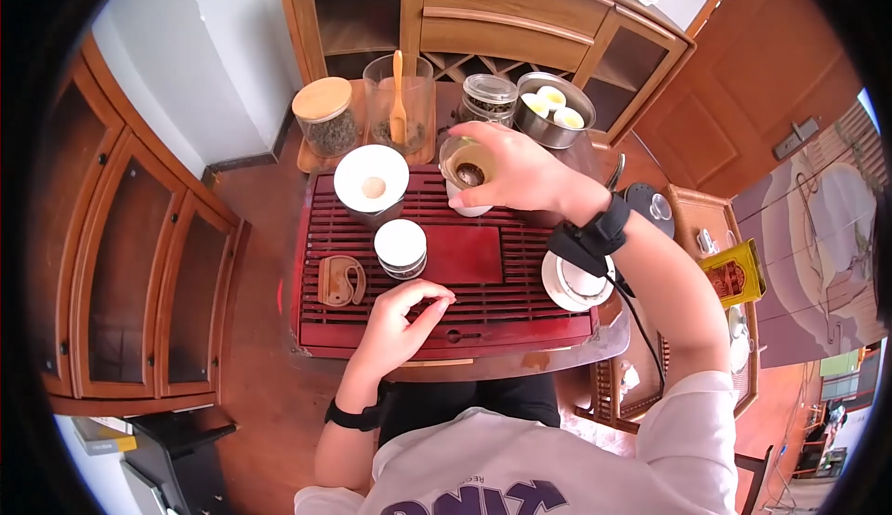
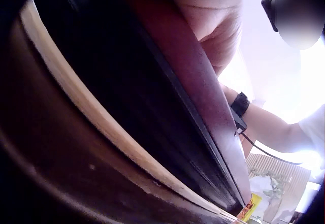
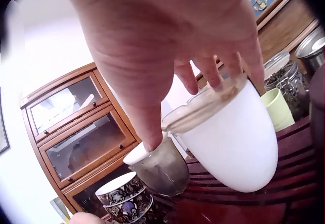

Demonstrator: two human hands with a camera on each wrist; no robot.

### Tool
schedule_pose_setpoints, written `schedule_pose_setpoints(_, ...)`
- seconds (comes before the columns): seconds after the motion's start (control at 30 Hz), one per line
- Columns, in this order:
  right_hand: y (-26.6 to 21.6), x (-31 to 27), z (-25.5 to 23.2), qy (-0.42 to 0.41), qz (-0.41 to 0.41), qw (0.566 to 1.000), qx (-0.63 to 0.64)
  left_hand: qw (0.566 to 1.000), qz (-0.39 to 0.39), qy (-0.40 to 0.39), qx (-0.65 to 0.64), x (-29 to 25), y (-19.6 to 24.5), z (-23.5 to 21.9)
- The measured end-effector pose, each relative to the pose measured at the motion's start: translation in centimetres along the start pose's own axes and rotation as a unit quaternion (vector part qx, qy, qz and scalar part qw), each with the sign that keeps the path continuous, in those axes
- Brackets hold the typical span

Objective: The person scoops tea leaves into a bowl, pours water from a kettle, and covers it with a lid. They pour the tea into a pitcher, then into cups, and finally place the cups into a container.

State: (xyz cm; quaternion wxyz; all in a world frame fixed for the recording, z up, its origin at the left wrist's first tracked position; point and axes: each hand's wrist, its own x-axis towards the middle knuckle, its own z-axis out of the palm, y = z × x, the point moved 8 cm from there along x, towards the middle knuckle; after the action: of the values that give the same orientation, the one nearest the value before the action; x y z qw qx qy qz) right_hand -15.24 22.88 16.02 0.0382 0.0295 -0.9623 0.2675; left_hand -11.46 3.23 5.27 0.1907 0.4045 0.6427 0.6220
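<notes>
My right hand [image 1: 520, 169] spans the clear rim of a white cup [image 3: 231, 142] above the slatted red tray [image 1: 446, 334], thumb on one side and fingers on the other. Brown bits show inside the rim piece [image 1: 467, 173] in the head view. My left hand [image 1: 395, 327] hangs loosely curled over the tray's front part, holding nothing visible. Just beyond it stand stacked patterned cups with a white top [image 1: 400, 243]. A grey cup with a white funnel-like top [image 1: 372, 173] is at the back left. In the left wrist view, the left fingers are hidden.
Behind the tray stand a wooden-lidded jar [image 1: 330, 125], a glass holder with a wooden spoon [image 1: 398, 111], a clip-top jar [image 1: 489, 97] and a metal bowl of egg halves [image 1: 560, 134]. A tan ring-shaped piece [image 1: 340, 281] lies left; a white lidded bowl [image 1: 576, 283] stands right.
</notes>
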Motion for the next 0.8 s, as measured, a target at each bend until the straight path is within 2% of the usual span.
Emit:
schedule_pose_setpoints(0.23, -0.4, 0.1, -0.9, 0.018, -0.003, 1.0, -0.017, 1.0, -0.005, -0.004, 0.01, 0.0, 0.2, 0.0)
schedule_pose_setpoints(0.3, -0.3, 0.1, -0.2, 0.024, -0.055, 0.997, -0.057, 1.0, -0.01, -0.008, 0.006, 0.1, 0.3, 0.0)
schedule_pose_setpoints(0.43, -0.1, 0.0, 0.2, 0.049, -0.069, 0.994, -0.075, 1.0, -0.016, -0.008, -0.002, -0.1, 0.0, 0.1)
schedule_pose_setpoints(0.53, -0.4, -0.7, 0.2, 0.079, -0.038, 0.993, -0.075, 1.0, -0.005, -0.003, -0.008, 0.0, 0.1, -0.1)
schedule_pose_setpoints(0.6, 0.3, -1.1, 0.0, 0.113, 0.012, 0.992, -0.056, 1.0, 0.002, -0.004, 0.001, 0.0, 0.3, -0.1)
schedule_pose_setpoints(0.73, 0.3, -1.1, 0.6, 0.104, -0.002, 0.994, -0.038, 1.0, -0.009, -0.003, 0.004, -0.1, 0.1, -0.2)
schedule_pose_setpoints(0.8, 0.9, -1.5, 1.1, 0.093, 0.031, 0.994, -0.046, 1.0, 0.002, -0.012, 0.006, 0.0, 0.4, 0.0)
